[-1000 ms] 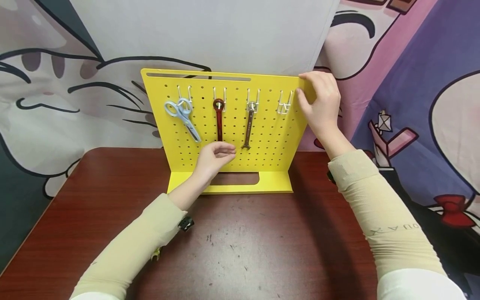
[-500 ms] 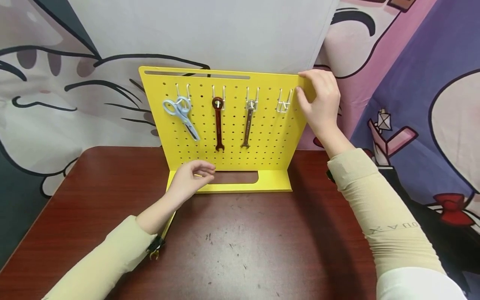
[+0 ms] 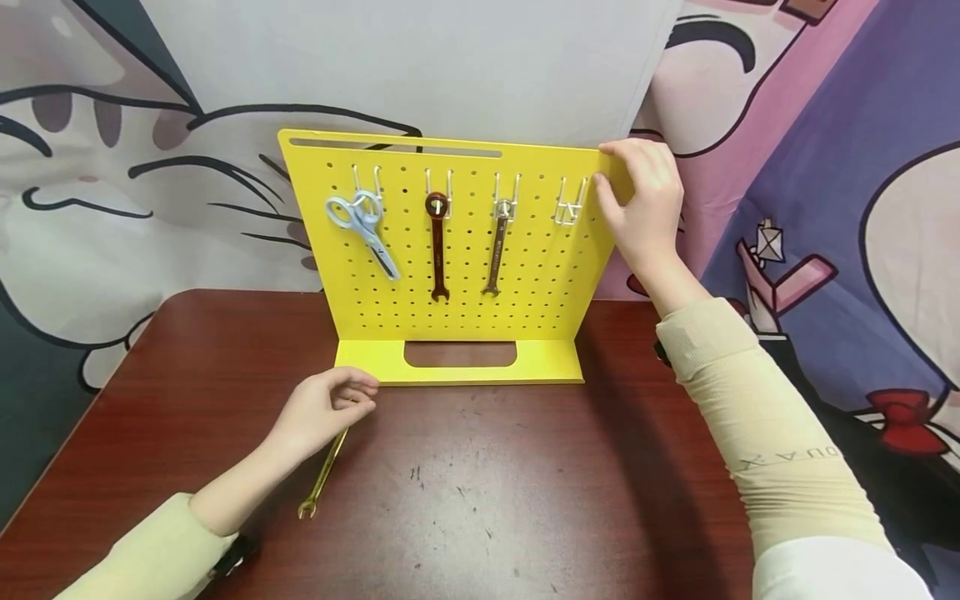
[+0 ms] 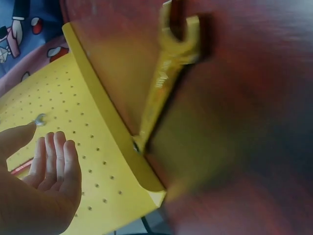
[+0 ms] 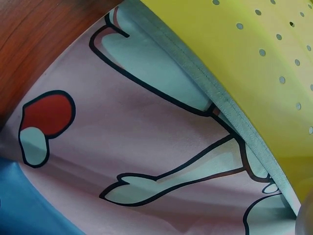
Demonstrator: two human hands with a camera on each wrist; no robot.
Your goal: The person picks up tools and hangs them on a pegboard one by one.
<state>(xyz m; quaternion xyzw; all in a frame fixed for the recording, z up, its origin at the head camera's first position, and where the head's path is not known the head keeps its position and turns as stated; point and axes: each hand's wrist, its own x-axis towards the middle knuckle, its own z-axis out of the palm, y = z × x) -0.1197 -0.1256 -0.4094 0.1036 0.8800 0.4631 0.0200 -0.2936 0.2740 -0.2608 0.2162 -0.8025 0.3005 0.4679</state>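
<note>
A yellow pegboard (image 3: 457,308) stands upright on its base. My right hand (image 3: 643,204) grips its top right corner, thumb on the front face. Light blue scissors (image 3: 367,229), a dark red wrench (image 3: 438,250) and a silver wrench (image 3: 497,254) hang from white hooks. My left hand (image 3: 318,412) is near the base's front left corner with fingers loosely bent and nothing in them. Just below it a gold wrench (image 3: 324,479) lies on the table, its upper end hidden by the hand. The left wrist view shows the gold wrench's (image 4: 161,88) jaw end close up.
A white double hook (image 3: 570,204) at the board's right bears no tool. The dark red-brown table (image 3: 480,483) runs to a printed cloth (image 3: 225,200) behind and at the right. A cutout (image 3: 460,354) opens in the board's base.
My left hand has drawn back from the dark red wrench, down and left to beside the gold wrench, which now shows more. The right hand stays on the board's corner.
</note>
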